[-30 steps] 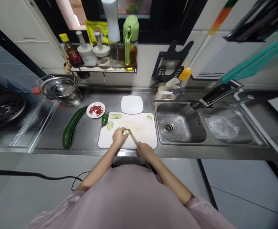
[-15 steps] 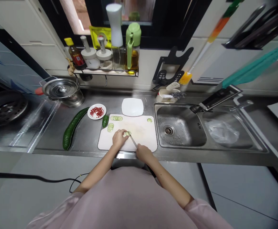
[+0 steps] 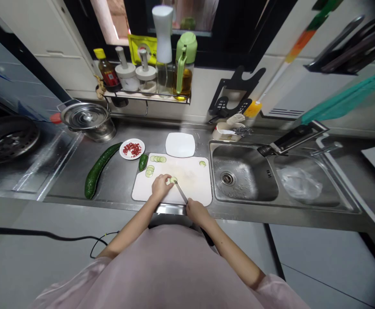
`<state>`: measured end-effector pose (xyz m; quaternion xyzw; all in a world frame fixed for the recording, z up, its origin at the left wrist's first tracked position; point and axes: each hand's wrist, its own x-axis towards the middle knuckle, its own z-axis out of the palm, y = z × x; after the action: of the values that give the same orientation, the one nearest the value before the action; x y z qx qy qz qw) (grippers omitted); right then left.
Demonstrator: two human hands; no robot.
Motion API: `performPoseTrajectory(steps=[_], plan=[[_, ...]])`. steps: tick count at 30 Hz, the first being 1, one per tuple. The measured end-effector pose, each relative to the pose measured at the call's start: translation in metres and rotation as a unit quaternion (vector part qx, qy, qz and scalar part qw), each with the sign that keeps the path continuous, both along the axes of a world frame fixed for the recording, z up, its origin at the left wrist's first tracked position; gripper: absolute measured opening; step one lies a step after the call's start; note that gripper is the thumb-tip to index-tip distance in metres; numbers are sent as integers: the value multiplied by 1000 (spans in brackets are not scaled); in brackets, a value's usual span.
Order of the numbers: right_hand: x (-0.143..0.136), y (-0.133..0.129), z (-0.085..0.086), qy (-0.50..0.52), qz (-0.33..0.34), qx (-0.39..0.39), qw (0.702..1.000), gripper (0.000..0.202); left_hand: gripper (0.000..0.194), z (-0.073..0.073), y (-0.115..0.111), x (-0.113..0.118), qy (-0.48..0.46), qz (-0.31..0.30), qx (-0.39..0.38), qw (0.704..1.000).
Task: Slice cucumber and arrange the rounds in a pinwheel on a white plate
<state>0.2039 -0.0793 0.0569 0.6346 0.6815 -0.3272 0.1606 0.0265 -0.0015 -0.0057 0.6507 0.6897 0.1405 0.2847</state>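
My left hand (image 3: 161, 186) is closed on pale green cucumber slices (image 3: 173, 180) over the white cutting board (image 3: 187, 191). My right hand (image 3: 196, 210) grips a knife (image 3: 181, 192), its blade tip touching the slices. On the board's left part lie a row of slices (image 3: 158, 159) and a small stack (image 3: 149, 171); a cut end piece (image 3: 202, 164) is at its upper right. A dark green cucumber piece (image 3: 143, 162) rests at the upper left corner. Farther left are a whole cucumber (image 3: 99, 171) and a plate (image 3: 123, 153) of chopped red pieces.
Behind the board is an empty white dish (image 3: 180, 144). A double sink (image 3: 245, 171) adjoins on the right, with a plastic bag (image 3: 300, 182) in its far basin. At left stands a lidded pot (image 3: 99, 131). Bottles stand on a wall shelf (image 3: 149, 95).
The knife and my right hand have shifted slightly right and down. My left hand stays in about the same place. The view has tilted slightly.
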Motion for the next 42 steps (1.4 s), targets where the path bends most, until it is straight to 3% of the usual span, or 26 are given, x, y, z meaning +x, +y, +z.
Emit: performPoseTrajectory(steps=[10, 32, 42], plan=[[3, -7, 0, -9, -9, -6, 1000, 25, 31, -2, 0, 0, -2, 6, -5, 1000], [-7, 16, 1, -2, -2, 7, 1000, 31, 31, 1, -1, 0, -2, -1, 1, 1000], [-3, 4, 2, -11, -1, 11, 1000, 31, 29, 1, 0, 1, 3, -2, 8, 1000]])
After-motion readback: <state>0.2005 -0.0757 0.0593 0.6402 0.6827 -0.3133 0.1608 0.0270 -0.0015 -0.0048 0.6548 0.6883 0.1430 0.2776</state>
